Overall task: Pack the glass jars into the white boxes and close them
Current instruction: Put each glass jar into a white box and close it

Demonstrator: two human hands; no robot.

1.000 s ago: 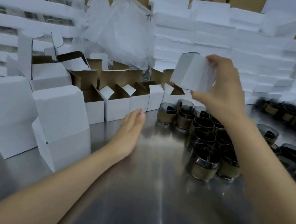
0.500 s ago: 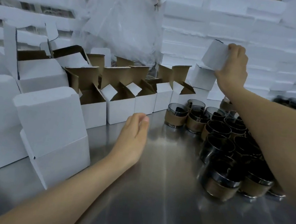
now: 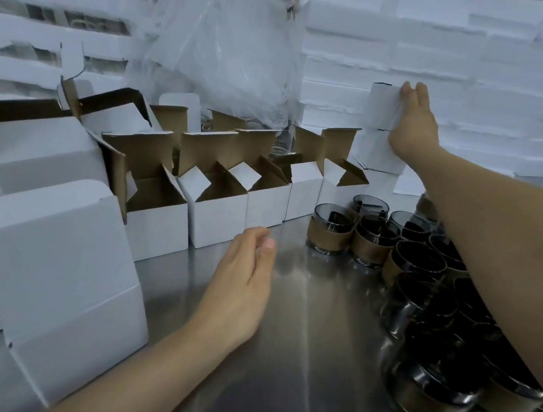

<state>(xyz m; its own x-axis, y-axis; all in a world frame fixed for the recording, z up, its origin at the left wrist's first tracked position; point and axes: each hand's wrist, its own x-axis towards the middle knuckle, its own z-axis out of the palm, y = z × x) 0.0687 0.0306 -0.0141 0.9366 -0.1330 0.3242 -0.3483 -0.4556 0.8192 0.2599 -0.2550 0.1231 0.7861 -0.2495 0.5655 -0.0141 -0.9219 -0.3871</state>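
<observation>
Cool, even light; soft wide-angle frame.
Overhead light, probably, streaks pale glare down the steel table (image 3: 294, 364); the stacked white boxes (image 3: 487, 78) wash out nearly featureless. Near glass jars (image 3: 428, 392) smear with blur, and straight edges bow toward the borders.

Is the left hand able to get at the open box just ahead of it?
Probably yes: the left hand sits open just short of the open box, with only bare metal table between them.

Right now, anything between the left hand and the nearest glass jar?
Nothing visible. Only bare steel table lies between the left hand and the nearest glass jar, just to its right.
</observation>
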